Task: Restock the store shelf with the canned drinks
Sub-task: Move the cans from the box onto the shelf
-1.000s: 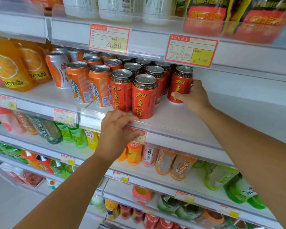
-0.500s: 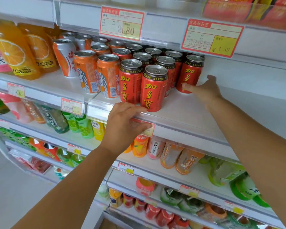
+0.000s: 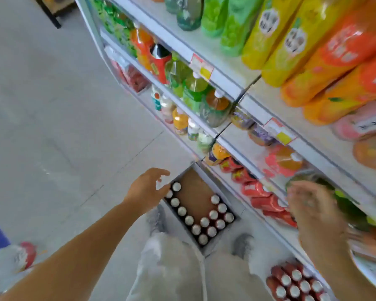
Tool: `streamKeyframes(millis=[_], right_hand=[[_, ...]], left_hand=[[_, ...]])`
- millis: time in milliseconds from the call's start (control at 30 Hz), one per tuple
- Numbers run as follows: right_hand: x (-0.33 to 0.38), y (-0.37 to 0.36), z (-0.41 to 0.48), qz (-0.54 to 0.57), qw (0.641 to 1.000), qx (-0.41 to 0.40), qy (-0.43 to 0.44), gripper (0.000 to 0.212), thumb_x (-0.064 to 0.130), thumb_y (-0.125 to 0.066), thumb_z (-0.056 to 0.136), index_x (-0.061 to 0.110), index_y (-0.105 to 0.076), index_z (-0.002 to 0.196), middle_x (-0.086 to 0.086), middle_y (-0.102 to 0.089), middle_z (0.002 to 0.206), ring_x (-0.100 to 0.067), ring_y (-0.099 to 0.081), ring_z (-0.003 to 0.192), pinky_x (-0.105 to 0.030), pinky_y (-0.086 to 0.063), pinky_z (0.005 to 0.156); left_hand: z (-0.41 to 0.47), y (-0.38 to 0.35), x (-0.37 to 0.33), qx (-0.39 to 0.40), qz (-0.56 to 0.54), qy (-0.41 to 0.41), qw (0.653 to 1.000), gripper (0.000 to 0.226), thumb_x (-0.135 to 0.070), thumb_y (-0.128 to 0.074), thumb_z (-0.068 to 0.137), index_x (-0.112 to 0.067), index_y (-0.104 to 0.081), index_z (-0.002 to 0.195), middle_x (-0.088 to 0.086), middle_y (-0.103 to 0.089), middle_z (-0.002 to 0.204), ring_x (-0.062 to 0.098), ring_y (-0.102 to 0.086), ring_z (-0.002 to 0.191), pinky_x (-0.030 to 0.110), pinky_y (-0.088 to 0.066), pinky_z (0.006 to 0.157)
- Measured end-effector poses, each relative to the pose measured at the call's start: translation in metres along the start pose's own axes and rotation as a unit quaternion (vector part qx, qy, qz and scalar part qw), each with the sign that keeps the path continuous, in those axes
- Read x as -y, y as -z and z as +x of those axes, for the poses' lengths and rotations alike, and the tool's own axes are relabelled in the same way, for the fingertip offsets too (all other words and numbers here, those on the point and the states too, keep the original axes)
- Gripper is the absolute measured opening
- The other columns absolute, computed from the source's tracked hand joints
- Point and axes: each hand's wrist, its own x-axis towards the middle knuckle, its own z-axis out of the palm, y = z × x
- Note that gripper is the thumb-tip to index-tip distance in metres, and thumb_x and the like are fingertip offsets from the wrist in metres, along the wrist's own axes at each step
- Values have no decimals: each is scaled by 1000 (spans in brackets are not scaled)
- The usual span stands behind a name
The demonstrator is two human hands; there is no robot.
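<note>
Head view: cardboard box [image 3: 193, 192] on the floor beside the shelf [image 3: 224, 83] holds upright canned drinks [image 3: 204, 222] along its left and near sides, centre bare; left hand [image 3: 146, 190] hovers spread and empty over its left edge; right hand [image 3: 310, 205] blurred, grip indeterminate.

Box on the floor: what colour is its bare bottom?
Brown, like cardboard; the box shows best in the head view.

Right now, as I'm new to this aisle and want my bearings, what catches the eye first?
A partly empty cardboard box sits on the floor below the shelves, with silver can tops lining its edges. The left hand hovers open over its left edge. Bright yellow and orange bottles crowd the top right.
</note>
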Motion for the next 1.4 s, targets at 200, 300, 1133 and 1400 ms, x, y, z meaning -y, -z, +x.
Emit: streamKeyframes(millis=[200, 300, 1133, 1400], right_hand=[[-158, -187, 63, -179, 945, 256, -103, 27, 18, -59, 92, 22, -58, 118, 5, -61, 113, -9, -59, 97, -17, -41, 74], [-245, -264, 100, -230, 916, 289, -156, 27, 27, -60, 89, 24, -58, 116, 1, -63, 108, -11, -61, 88, -18, -47, 75], [-544, -451, 107, -205, 912, 305, -181, 85, 35, -78, 68, 18, -41, 142, -7, -53, 134, -25, -51, 121, -30, -41, 96], [-372, -301, 119, -163, 953, 205, -154, 68, 31, -79, 66, 40, -44, 123, 15, -57, 93, -12, -56, 89, -22, -39, 71]], left_hand=[[38, -124, 120, 93, -27, 156, 983, 41, -29, -65, 87, -31, -58, 127, -9, -60, 125, 16, -61, 109, 30, -48, 94], [79, -191, 161, 126, -31, 167, 977, 42, -31, -64, 89, -31, -56, 130, -5, -58, 128, 20, -58, 114, 34, -46, 98], [250, -462, 297, 274, 342, -177, 881, 82, -41, -77, 63, -18, -44, 135, 5, -57, 134, 20, -36, 140, 52, -3, 118], [194, -297, 180, 156, -19, -19, 987, 67, -26, -84, 64, -27, -47, 120, -11, -59, 99, 13, -58, 90, 23, -44, 78]])
